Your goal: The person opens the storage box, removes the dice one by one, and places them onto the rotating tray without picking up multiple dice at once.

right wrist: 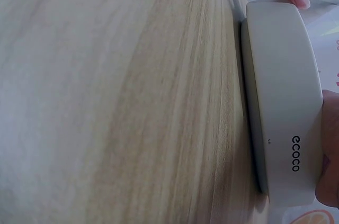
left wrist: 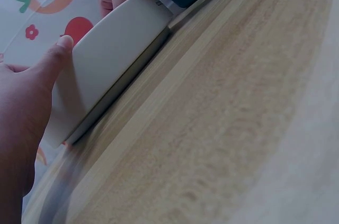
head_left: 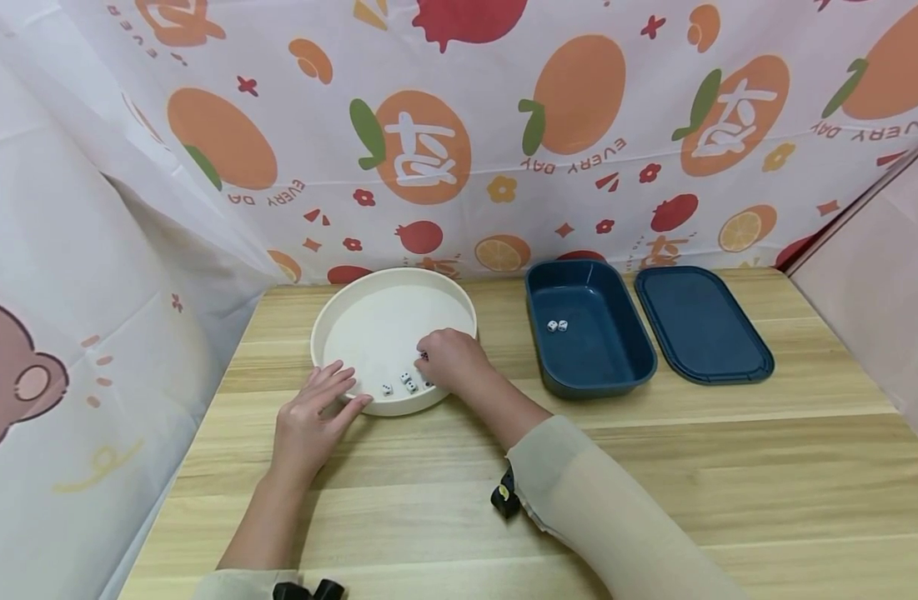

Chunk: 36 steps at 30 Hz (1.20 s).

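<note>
A round cream tray [head_left: 383, 333] with a raised rim stands on the table, and several small white dice [head_left: 409, 383] lie in its front part. My left hand [head_left: 308, 421] rests at the tray's front left rim, fingers spread and fairly straight; the left wrist view shows its thumb [left wrist: 58, 54] on the rim. Inside the tray on the right, my right hand [head_left: 454, 362] has its fingers curled and pinches a die [head_left: 423, 356] at the fingertips. The right wrist view shows the tray's outer wall [right wrist: 283, 86], with the right hand's inner part hidden behind it.
To the right stands a deep blue rectangular container [head_left: 589, 358] with two dice [head_left: 557, 326] in it. Beside it lies a flat blue lid [head_left: 702, 325]. A fruit-patterned cloth [head_left: 496, 200] hangs behind the wooden table [head_left: 428, 517].
</note>
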### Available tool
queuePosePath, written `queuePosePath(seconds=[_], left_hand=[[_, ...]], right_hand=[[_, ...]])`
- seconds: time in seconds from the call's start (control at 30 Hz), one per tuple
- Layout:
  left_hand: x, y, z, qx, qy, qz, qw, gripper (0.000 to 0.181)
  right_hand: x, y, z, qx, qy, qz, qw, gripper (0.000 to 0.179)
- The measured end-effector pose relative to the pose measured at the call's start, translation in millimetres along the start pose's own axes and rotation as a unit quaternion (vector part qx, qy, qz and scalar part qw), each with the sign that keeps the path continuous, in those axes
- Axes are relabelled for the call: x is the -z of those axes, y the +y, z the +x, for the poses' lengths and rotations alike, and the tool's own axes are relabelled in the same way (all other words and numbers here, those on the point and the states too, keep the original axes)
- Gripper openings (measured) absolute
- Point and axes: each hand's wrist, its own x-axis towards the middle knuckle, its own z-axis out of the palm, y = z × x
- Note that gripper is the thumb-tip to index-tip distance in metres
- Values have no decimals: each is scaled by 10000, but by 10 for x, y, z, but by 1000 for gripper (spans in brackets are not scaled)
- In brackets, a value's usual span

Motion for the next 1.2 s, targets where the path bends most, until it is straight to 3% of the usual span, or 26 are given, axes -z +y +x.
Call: queuePosePath(seconds=[0.13,0.37,0.77,1.07,1.2], left_hand=[[13,17,-4,64,-94,49,9999,40],[0,12,-19,17,17,46,10000,40],[-5,8,-31,-23,45,45,10000,39],[15,24,-15,25,-35,66,10000,40],[18,14,-12,73,-57,80,9999,40]], right_hand=[[-3,-3,-3,-1,11,-11,10000,19],[-7,-9,-11,-23,32,62,10000,17],[-4,42,-102,132,449,672,9966,30],[206,209,-205,124,486,612,9969,36],[378,366,-282,170,767,496,9957,36]])
